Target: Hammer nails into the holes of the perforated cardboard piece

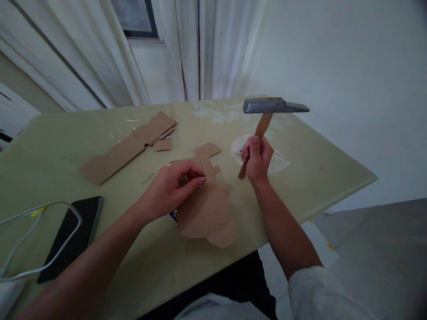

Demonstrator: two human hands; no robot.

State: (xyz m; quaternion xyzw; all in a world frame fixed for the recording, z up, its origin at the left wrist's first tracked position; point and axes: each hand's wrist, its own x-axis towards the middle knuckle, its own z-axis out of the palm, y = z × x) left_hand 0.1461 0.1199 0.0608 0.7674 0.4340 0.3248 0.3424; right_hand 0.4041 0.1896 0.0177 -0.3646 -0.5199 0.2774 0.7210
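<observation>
My right hand (256, 159) is closed round the wooden handle of a hammer (267, 111), whose grey steel head is raised above the table. My left hand (173, 189) rests on a flat brown cardboard piece (208, 209) with rows of small holes, its fingertips pinched on something small I cannot make out. The hammer head hangs to the right of and above the pinched fingers.
A pale green table (316, 169) holds a long cardboard strip (126, 149) with scraps at the back left, a black phone (71, 235) and a white cable (33, 235) at the left. The table edge and floor lie to the right; curtains hang behind.
</observation>
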